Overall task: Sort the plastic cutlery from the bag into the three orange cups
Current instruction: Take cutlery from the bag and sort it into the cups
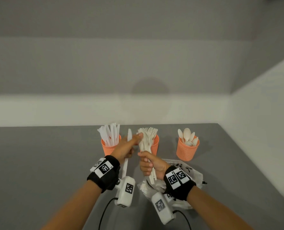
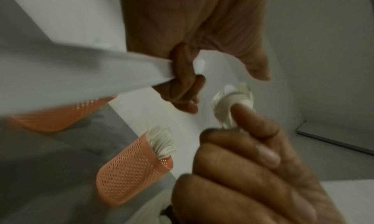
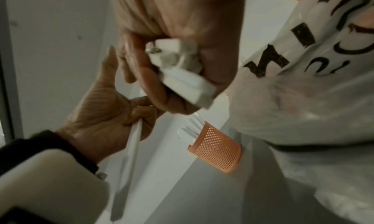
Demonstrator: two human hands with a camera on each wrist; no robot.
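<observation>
Three orange mesh cups stand in a row: the left cup [image 1: 109, 147] holds knives, the middle cup [image 1: 155, 144] holds forks, the right cup [image 1: 187, 151] holds spoons. My right hand [image 1: 150, 164] grips a bundle of white forks [image 1: 145, 143] by the handles, upright in front of the middle cup. My left hand [image 1: 125, 147] has its lower fingers curled round a single white knife [image 1: 129, 135], and its fingertips touch the heads of the bundle. In the right wrist view the right hand's fingers wrap the fork handles [image 3: 182, 78], and the left hand [image 3: 101, 115] holds the knife [image 3: 131, 147].
A crumpled white plastic bag [image 1: 191, 175] with black print lies on the grey table [image 1: 38, 163] just behind my right wrist. White walls close off the back and right side of the table. The bag [image 3: 303, 83] fills the right wrist view's right side.
</observation>
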